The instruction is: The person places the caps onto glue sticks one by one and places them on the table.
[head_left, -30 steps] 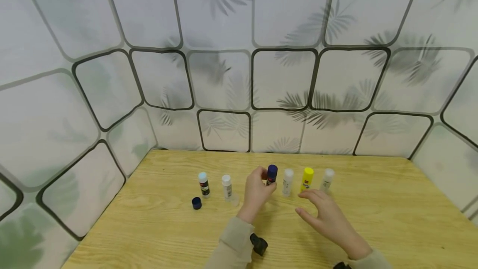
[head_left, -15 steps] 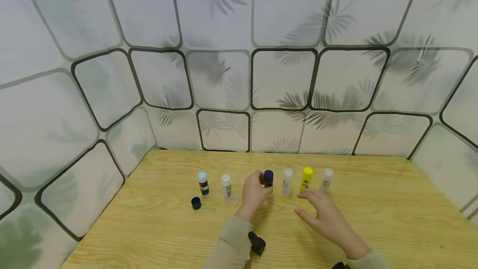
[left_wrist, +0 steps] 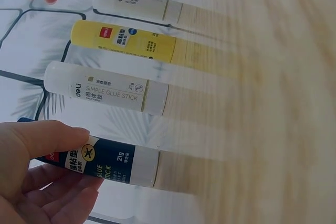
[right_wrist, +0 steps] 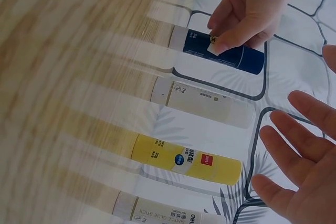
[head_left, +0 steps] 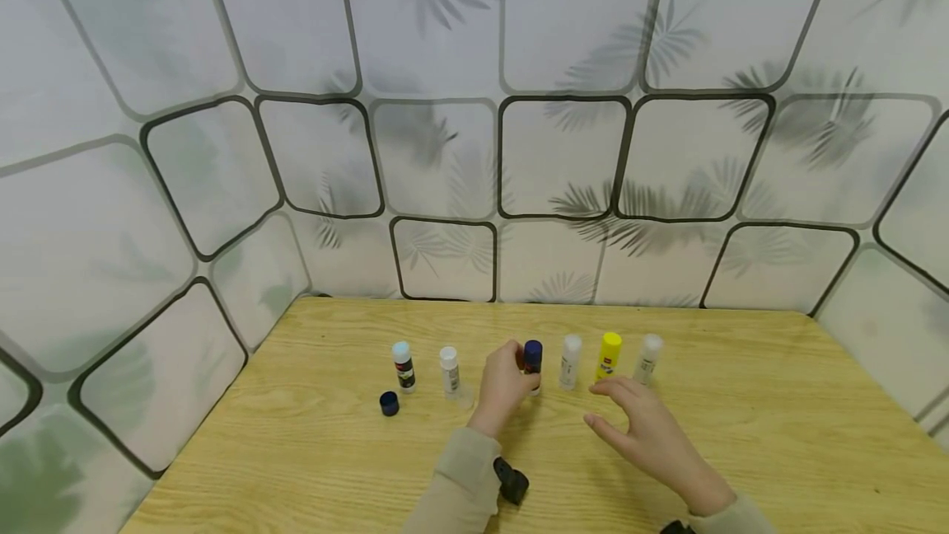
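My left hand (head_left: pixel 504 390) grips a navy glue stick (head_left: pixel 533 350) between thumb and fingers. In the left wrist view the stick's white base (left_wrist: pixel 144 166) meets the tabletop and it stands upright. To its right is a white glue stick (head_left: pixel 570 361), then a yellow glue stick (head_left: pixel 610 350), then another white glue stick (head_left: pixel 650 351), all upright in a row. My right hand (head_left: pixel 647 427) hovers in front of the yellow stick and the far-right white one, fingers apart and holding nothing. In the right wrist view its fingers stay clear of the yellow stick's top.
Left of my left hand stand a white glue stick (head_left: pixel 450 369) and a black-labelled one with a pale blue top (head_left: pixel 404 369). A loose navy cap (head_left: pixel 389 404) and a faint clear cap (head_left: pixel 465 396) lie before them. A patterned wall (head_left: pixel 445 258) rises behind the wooden table (head_left: pixel 296 452).
My left hand has lowered the navy glue stick onto the table and shifted it slightly left, into the row. The right hand has hardly moved.
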Tool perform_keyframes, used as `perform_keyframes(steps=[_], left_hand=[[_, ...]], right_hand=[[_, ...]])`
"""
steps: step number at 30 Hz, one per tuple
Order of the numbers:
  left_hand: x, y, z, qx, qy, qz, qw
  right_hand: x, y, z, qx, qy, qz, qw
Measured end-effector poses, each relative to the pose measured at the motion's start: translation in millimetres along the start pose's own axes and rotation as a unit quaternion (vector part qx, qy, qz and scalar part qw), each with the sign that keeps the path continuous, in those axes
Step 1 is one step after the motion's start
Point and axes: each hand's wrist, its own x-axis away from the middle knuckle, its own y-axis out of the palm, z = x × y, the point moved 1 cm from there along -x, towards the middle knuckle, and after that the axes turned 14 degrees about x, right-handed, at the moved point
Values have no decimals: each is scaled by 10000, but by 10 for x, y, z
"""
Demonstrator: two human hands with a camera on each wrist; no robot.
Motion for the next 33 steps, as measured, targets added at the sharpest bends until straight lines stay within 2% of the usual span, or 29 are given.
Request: perform_keyframes(steps=[13, 33], left_hand=[[3, 16, 19, -137, 177, 40, 9997], [-41, 37, 14, -401, -14, 50, 9992]], right_hand=[[10, -3, -1, -13, 12, -5, 10000], [7, -5, -3, 0, -4, -95, 10000]])
